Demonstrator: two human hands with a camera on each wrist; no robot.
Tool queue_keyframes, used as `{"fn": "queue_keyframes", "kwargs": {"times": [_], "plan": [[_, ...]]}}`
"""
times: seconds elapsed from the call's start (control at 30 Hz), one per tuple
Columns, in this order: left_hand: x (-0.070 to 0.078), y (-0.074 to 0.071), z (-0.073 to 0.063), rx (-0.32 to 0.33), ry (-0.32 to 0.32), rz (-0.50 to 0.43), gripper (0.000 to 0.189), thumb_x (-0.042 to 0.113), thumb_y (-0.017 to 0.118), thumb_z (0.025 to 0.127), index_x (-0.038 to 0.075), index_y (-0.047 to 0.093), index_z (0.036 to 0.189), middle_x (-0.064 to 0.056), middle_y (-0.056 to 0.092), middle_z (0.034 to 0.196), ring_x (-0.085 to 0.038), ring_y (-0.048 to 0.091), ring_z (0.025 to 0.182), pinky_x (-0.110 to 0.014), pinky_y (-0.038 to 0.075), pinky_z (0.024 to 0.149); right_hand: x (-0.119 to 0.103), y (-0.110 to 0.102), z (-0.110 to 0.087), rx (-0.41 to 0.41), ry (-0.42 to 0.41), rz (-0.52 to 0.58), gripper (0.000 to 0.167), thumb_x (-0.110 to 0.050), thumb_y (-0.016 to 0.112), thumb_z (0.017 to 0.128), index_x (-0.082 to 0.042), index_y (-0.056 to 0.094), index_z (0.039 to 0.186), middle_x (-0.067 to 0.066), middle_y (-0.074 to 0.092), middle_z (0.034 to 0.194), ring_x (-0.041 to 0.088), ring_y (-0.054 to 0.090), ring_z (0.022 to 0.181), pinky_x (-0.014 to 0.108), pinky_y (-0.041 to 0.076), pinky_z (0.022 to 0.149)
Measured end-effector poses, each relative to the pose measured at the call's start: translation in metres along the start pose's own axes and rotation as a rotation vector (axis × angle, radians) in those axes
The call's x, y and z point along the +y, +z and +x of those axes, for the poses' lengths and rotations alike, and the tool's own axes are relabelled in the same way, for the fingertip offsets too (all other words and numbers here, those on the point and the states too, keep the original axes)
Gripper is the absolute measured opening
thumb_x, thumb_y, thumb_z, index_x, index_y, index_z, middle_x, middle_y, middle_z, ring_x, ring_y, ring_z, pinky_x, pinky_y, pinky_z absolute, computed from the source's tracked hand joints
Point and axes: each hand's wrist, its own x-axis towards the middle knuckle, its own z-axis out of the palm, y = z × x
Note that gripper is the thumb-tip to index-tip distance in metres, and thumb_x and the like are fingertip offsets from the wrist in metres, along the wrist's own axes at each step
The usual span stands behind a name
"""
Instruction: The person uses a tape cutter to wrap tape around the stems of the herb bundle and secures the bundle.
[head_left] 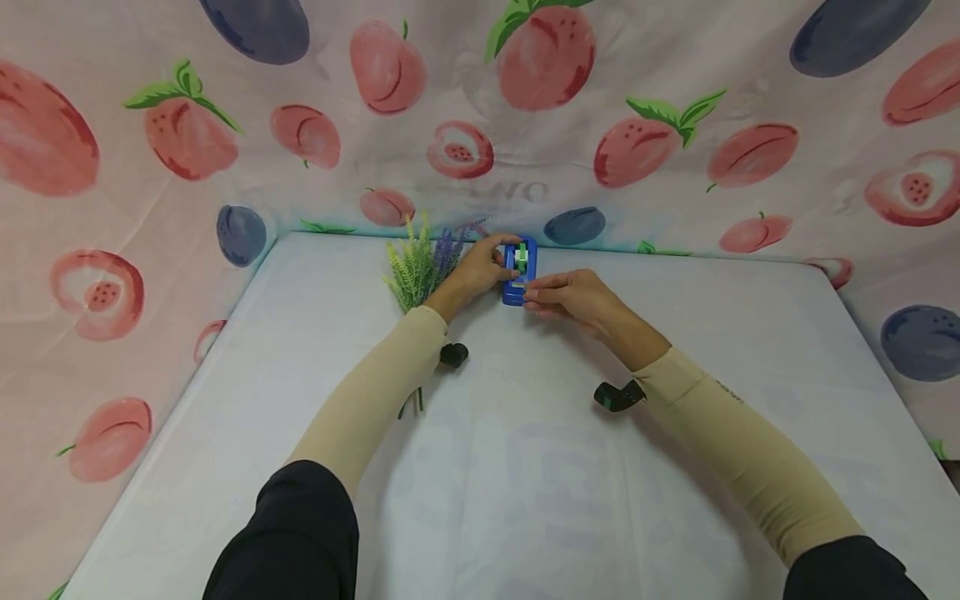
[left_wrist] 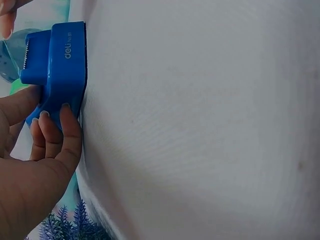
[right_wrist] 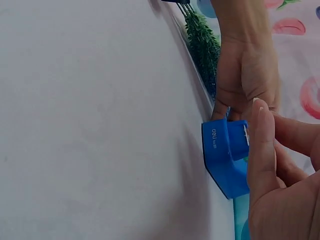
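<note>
- Fruit-patterned cloth hangs behind and beside a white-covered table.
- Blue tape dispenser, with a green roll set in it: rests on the table near its far edge, between the two hands.
- Left hand: grips the dispenser, thumb near the roll and fingers bent against one side.
- Right hand: thumb and fingers drawn close together at the dispenser's toothed end; whether they pinch any tape cannot be told.
- Yellow-green and purple flowers: lie on the table, partly beneath the left forearm.
</note>
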Motion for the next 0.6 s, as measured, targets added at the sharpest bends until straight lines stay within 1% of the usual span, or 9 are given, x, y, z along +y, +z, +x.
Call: {"fn": "queue_keyframes", "kwargs": {"times": [0.1,0.23,0.4,0.6], "plan": [[0.0,0.0,-0.001,-0.002,0.003,-0.001,0.058,0.005,0.076,0.091,0.022,0.057,0.144,-0.008,0.052,0.096,-0.02,0.05,0.081,-0.033,0.047,0.071,0.002,-0.001,0.0,-0.018,0.019,0.005,0.037,-0.01,0.065,0.1,0.005,0.061,0.134,0.018,0.071,0.123,0.012,0.075,0.086,0.025,0.058,0.081],[0.002,0.001,-0.003,-0.009,0.002,0.004,0.058,0.005,0.075,0.092,0.022,0.057,0.144,-0.009,0.052,0.098,-0.021,0.051,0.082,-0.035,0.05,0.072,0.005,-0.001,-0.001,-0.033,0.029,0.019,0.039,-0.01,0.064,0.101,0.005,0.059,0.137,0.022,0.066,0.131,0.011,0.075,0.088,0.026,0.058,0.083],[0.003,0.0,-0.004,-0.013,0.004,0.042,0.057,0.006,0.074,0.093,0.022,0.056,0.144,-0.009,0.052,0.099,-0.022,0.05,0.081,-0.035,0.046,0.071,0.009,0.002,-0.003,-0.041,0.021,0.04,0.038,-0.009,0.06,0.103,0.004,0.057,0.139,0.026,0.059,0.138,0.01,0.075,0.089,0.027,0.057,0.086],[0.003,-0.001,-0.003,-0.03,0.042,0.082,0.057,0.007,0.075,0.092,0.02,0.056,0.144,-0.007,0.05,0.096,-0.021,0.044,0.08,-0.034,0.038,0.073,0.011,0.005,-0.006,-0.039,0.018,0.08,0.038,-0.007,0.06,0.102,0.005,0.057,0.138,0.028,0.058,0.138,0.011,0.075,0.09,0.027,0.058,0.085]]}}
